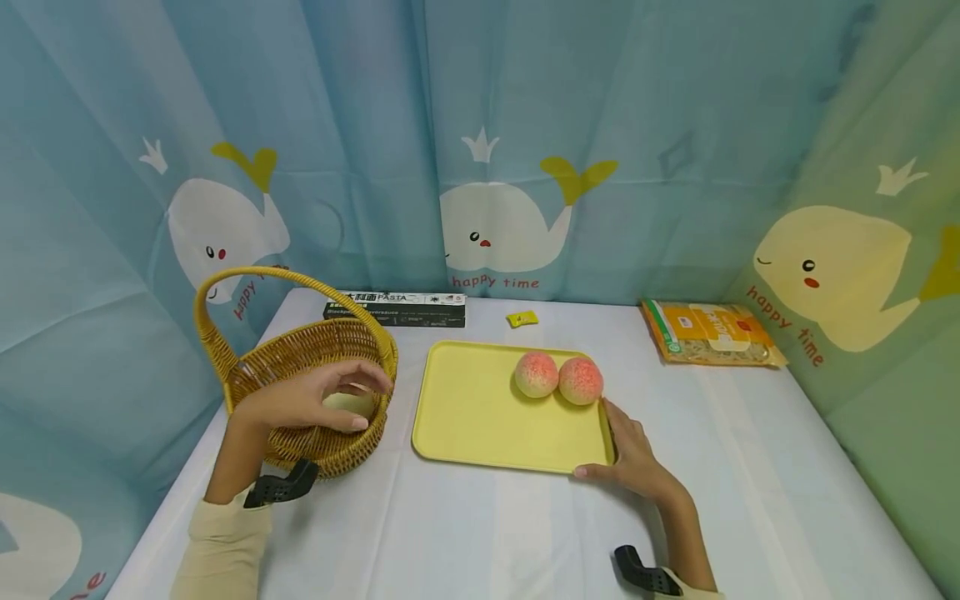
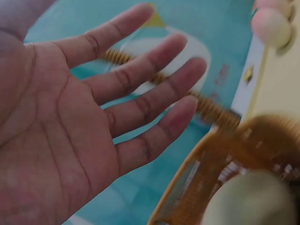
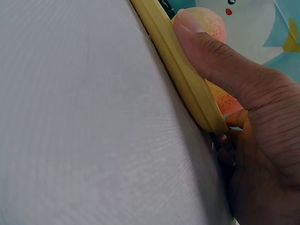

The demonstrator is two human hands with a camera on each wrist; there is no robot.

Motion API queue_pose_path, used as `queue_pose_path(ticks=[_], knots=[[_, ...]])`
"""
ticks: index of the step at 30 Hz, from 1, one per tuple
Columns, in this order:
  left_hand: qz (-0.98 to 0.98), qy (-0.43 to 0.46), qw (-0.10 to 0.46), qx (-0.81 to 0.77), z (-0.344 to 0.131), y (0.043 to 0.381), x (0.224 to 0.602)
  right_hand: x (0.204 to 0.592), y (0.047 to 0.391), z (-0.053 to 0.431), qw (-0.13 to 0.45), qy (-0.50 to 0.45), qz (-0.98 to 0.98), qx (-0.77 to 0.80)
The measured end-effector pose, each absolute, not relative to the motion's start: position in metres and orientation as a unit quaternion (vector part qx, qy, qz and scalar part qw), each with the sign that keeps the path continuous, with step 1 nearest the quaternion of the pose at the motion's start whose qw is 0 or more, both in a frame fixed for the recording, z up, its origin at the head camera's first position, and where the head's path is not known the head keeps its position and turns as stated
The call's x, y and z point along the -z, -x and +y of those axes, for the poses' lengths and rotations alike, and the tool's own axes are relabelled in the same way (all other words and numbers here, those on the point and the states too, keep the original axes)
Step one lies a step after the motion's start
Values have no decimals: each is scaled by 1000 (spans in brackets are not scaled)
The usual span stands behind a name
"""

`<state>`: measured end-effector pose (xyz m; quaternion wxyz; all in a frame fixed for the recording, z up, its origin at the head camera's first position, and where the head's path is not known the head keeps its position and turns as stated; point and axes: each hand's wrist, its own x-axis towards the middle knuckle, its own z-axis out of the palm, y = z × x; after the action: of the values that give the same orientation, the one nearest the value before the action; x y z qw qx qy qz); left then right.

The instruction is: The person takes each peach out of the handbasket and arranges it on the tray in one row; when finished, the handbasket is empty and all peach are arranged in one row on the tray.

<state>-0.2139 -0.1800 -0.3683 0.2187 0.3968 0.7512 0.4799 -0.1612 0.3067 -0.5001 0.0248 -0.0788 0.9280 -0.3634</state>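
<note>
Yellow plastic-looking tray [image 1: 472, 408], just one, lying flat mid-worktop [image 1: 480, 533], and I count two peaches on it, one [image 1: 536, 375] and its neighbour [image 1: 581, 381], side by side towards the far right corner! Over to the left on my feed: one wicker basket [image 1: 341, 454], one tall arched handle [image 1: 288, 272], and inside I make out a single pale round thing [image 1: 348, 404], partly hidden.

Right above it, the left hand [image 1: 315, 400]! Fingers spread and well extended, palm bare, nothing in hold; from the wrist camera I see a gap between those fingers and the pale round thing. And the right hand [image 1: 630, 454]? That one has hold of the tray, at the near right corner, thumb over the near rim, fingers around the right side, close to the second peach.

Along the back, I tally three: one dark box [image 1: 397, 312] marked PASTA beyond the basket, one little yellow sachet [image 1: 522, 318] beyond the tray, one orange bag [image 1: 712, 333] lying at the far right. Behind it all, a curtain [image 1: 675, 100]: three whales across it and part of a fourth at the lower left. Two wrists, one black strap showing on each!
</note>
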Motion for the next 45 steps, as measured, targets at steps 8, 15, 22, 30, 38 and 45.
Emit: queue_pose_path(ticks=[8,15,22,30,38,45], knots=[[794,-331,202,-467,-205,239,376,502,161,307,18,92,925,369],[806,-307,217,-458,-212,257,396,502,160,308,12,100,925,367],[797,-296,249,-465,-214,267,411,503,160,307,13,97,925,368],[818,-305,252,-418,-215,274,413,501,162,308,9,102,925,365],[822,-325,296,-362,-210,282,408,503,163,310,4,104,926,364],[828,-335,310,-326,-206,284,410,506,163,310,-4,116,922,370]])
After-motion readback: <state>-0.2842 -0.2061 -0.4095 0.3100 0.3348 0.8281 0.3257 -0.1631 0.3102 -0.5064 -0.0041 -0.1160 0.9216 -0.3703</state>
